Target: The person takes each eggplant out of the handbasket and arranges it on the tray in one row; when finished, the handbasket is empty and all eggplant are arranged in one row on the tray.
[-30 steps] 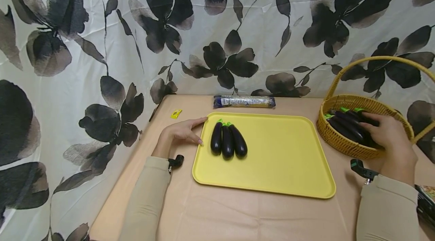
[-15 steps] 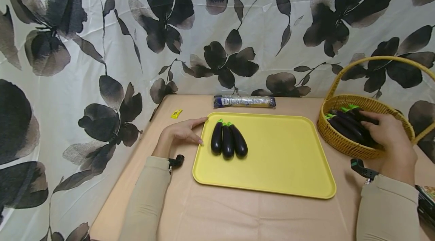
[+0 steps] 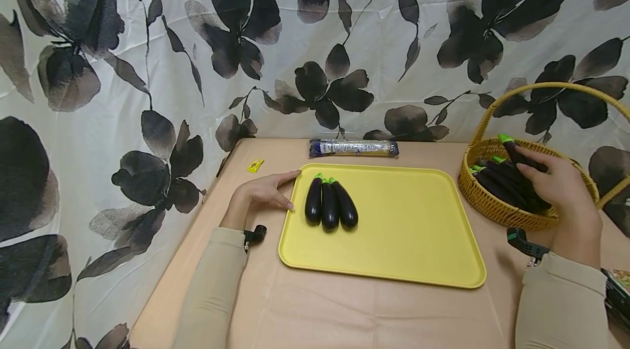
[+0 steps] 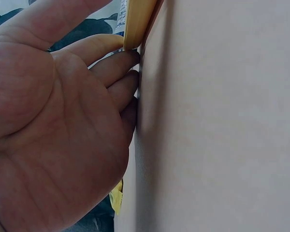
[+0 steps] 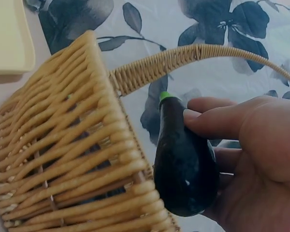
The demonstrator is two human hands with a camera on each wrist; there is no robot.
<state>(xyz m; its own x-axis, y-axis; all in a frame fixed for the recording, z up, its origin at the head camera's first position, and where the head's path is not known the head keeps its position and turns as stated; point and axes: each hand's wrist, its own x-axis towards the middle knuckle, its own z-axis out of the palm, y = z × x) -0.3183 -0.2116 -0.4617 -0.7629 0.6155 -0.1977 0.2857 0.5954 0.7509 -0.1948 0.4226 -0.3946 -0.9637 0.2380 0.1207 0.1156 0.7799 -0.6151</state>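
My right hand (image 3: 563, 185) grips a dark eggplant (image 3: 520, 155) with a green top, raised over the eggplants in the wicker basket (image 3: 479, 198). In the right wrist view, fingers and thumb hold this eggplant (image 5: 183, 159) from the side, close by the basket's rim (image 5: 130, 140). Three eggplants (image 3: 329, 207) lie side by side, green ends away from me, at the left of the yellow tray (image 3: 408, 223). My left hand (image 3: 261, 189) touches the tray's left edge with relaxed fingers. The left wrist view shows fingertips against the tray's side (image 4: 134, 24).
A long shiny packet (image 3: 354, 147) lies behind the tray. Near the table's back left is a small yellow wrapper (image 3: 255, 165). The basket's tall handle (image 3: 556, 85) arches above its opening. A dark object (image 3: 617, 294) stands at the right edge, and a floral curtain (image 3: 403, 53) hangs behind.
My right hand has lifted an eggplant up from the pile in the basket, its green end now tilted above the rim. My left hand and the tray stay in place.
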